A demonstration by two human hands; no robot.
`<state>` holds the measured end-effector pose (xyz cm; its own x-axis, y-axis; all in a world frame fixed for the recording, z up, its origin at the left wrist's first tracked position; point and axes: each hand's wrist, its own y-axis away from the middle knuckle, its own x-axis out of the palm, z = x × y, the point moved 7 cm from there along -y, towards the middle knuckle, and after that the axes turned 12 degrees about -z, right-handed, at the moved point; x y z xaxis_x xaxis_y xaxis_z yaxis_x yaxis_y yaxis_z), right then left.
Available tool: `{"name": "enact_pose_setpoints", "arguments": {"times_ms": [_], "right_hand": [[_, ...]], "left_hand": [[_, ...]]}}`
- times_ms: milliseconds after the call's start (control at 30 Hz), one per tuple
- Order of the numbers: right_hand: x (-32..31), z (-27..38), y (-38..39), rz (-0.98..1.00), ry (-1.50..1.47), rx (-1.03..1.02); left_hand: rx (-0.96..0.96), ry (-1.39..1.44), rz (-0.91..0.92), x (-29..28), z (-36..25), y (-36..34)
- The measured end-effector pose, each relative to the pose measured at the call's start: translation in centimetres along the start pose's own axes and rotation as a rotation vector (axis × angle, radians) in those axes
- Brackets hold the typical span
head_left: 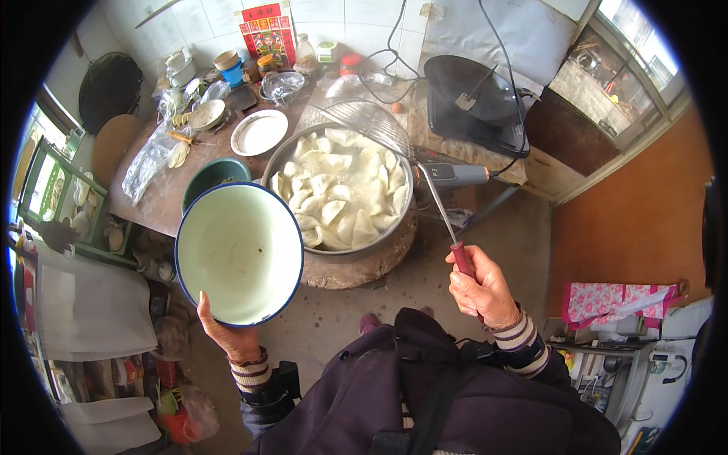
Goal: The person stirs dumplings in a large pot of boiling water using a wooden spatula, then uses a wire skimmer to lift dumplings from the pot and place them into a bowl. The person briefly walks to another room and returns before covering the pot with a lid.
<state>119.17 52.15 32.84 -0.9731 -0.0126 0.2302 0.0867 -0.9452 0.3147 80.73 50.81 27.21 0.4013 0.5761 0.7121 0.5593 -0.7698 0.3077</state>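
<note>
My left hand (232, 338) grips the rim of a pale enamel basin (236, 254) with a dark blue edge, thumb over the near side. The basin is tilted, showing its inside with small dark specks. My right hand (484, 290) is closed round the red handle of a wire skimmer (438, 203). Its mesh head lies over the far right rim of a wide metal pot (356, 253). White dumplings (334, 212) crowd the steaming pot. The basin's right edge is close to the pot's left side; whether they touch, I cannot tell.
A dark green bowl (214, 176) sits partly behind the basin. On the table are a white plate (258, 133), a small bowl (206, 115) and plastic bags (148, 168). A wok (472, 85) with a spatula stands back right; a black cable (516, 83) hangs beside it.
</note>
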Motion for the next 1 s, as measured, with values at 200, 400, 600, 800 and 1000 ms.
{"name": "enact_pose_setpoints", "arguments": {"times_ms": [200, 400, 600, 800, 1000], "right_hand": [[0.0, 0.2, -0.1, 0.007, -0.073, -0.032], [-0.2, 0.2, -1.1, -0.025, 0.078, -0.078], [-0.4, -0.7, -1.4, -0.025, 0.097, -0.050], [0.0, -0.7, -1.7, -0.001, 0.116, -0.031], [0.6, -0.9, -2.1, 0.015, 0.105, -0.043]], "left_hand": [[-0.005, 0.009, 0.000, 0.1, 0.2, 0.5], [0.016, -0.002, -0.038, -0.2, 0.0, 0.6], [0.046, -0.003, -0.025, -0.3, -0.3, 0.7], [0.033, 0.007, -0.070, -1.4, -0.2, 0.5], [0.068, 0.010, -0.039, -1.6, -0.6, 0.8]]}}
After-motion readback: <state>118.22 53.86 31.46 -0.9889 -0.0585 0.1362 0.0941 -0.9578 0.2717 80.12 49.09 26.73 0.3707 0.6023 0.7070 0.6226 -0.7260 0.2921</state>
